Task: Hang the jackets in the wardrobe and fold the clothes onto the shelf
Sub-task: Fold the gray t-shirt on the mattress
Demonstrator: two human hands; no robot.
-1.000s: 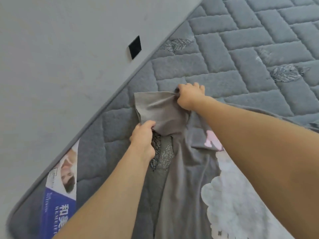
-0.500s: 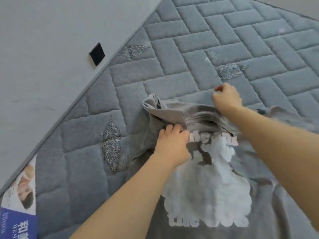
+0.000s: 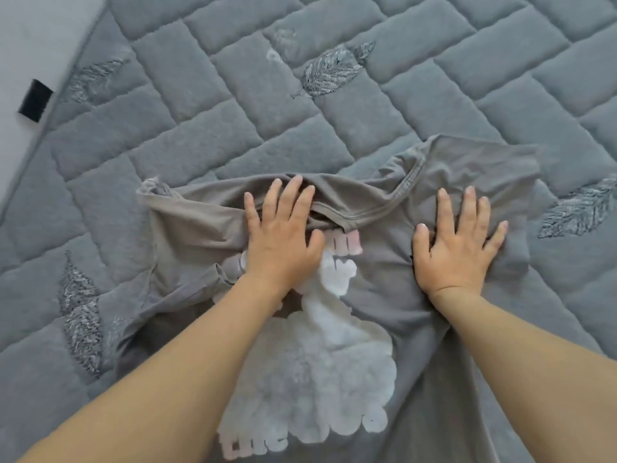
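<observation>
A grey T-shirt [image 3: 377, 272] with a large white print lies spread on a grey quilted mattress [image 3: 233, 105], neck end away from me. My left hand [image 3: 280, 242] lies flat on the shirt just left of the collar, fingers straight and spread. My right hand [image 3: 457, 248] presses flat on the right shoulder area, fingers spread too. Neither hand holds any fabric. The left sleeve is bunched and folded at the shirt's left edge. No jackets, wardrobe or shelf are in view.
The mattress edge runs diagonally at the upper left, with pale floor [image 3: 30, 38] beyond it. A small black tab [image 3: 35, 101] sits on that edge. Embroidered leaf patterns [image 3: 334, 71] dot the quilted surface.
Both hands let go of the sleeve fabric they gripped and now lie flat on the shirt. The shirt went from bunched to spread out, and the view swung right along the mattress.
</observation>
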